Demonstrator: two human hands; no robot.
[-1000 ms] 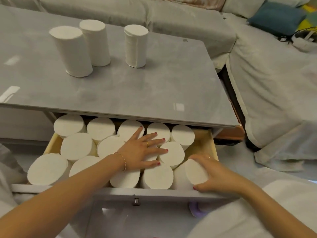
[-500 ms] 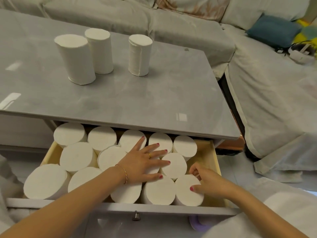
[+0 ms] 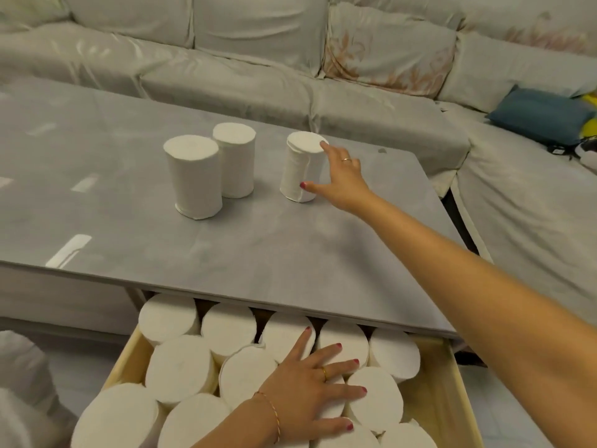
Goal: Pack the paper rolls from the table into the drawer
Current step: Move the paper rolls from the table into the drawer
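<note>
Three white paper rolls stand upright on the grey table [image 3: 290, 253]: a left roll [image 3: 193, 176], a back roll [image 3: 235, 160] and a right roll [image 3: 298, 166]. My right hand [image 3: 339, 176] reaches across the table, thumb and fingers spread around the right roll and touching its side and top edge. The open wooden drawer [image 3: 452, 383] below the table edge holds several upright white rolls [image 3: 181, 367] packed close together. My left hand [image 3: 310, 392] lies flat with spread fingers on top of the middle rolls in the drawer.
A pale covered sofa [image 3: 258, 59] wraps around the far and right sides of the table. A blue cushion [image 3: 539, 114] lies on it at the right. Crumpled pale fabric [image 3: 22, 383] sits at the lower left beside the drawer.
My right hand left the front right roll in the drawer and reached up across the table to the right roll. My left hand stayed on the drawer rolls. The view tilted upward.
</note>
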